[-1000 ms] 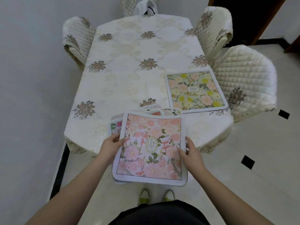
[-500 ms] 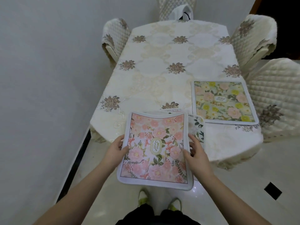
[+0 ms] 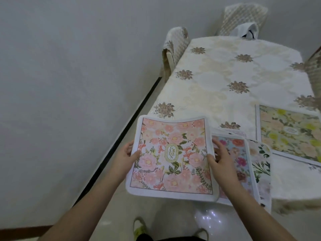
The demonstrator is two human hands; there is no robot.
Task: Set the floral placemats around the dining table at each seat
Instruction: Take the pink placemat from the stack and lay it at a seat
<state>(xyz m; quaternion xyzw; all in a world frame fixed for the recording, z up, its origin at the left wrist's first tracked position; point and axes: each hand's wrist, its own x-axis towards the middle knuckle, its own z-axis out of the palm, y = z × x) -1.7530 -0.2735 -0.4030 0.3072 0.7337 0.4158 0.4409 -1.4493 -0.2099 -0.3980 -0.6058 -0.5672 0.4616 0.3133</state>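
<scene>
I hold a pink floral placemat [image 3: 171, 159] in the air just off the near left corner of the dining table [image 3: 243, 80]. My left hand [image 3: 126, 155] grips its left edge and my right hand [image 3: 219, 158] grips its right edge. Under and to the right of it, a small stack of other floral placemats [image 3: 250, 164] lies on the table's near end and overhangs the edge. A yellow floral placemat [image 3: 291, 133] lies flat on the table at the right side.
A cream embroidered cloth covers the table. A quilted chair [image 3: 175, 46] stands at the table's left side against the grey wall [image 3: 69, 84], another chair [image 3: 243, 18] at the far end, with a white bag [image 3: 246, 31] on it. The gap between table and wall is narrow.
The view has swung left and I have moved left. The pink placemat has come off the stack toward the table's left side, and the mats beneath now show.
</scene>
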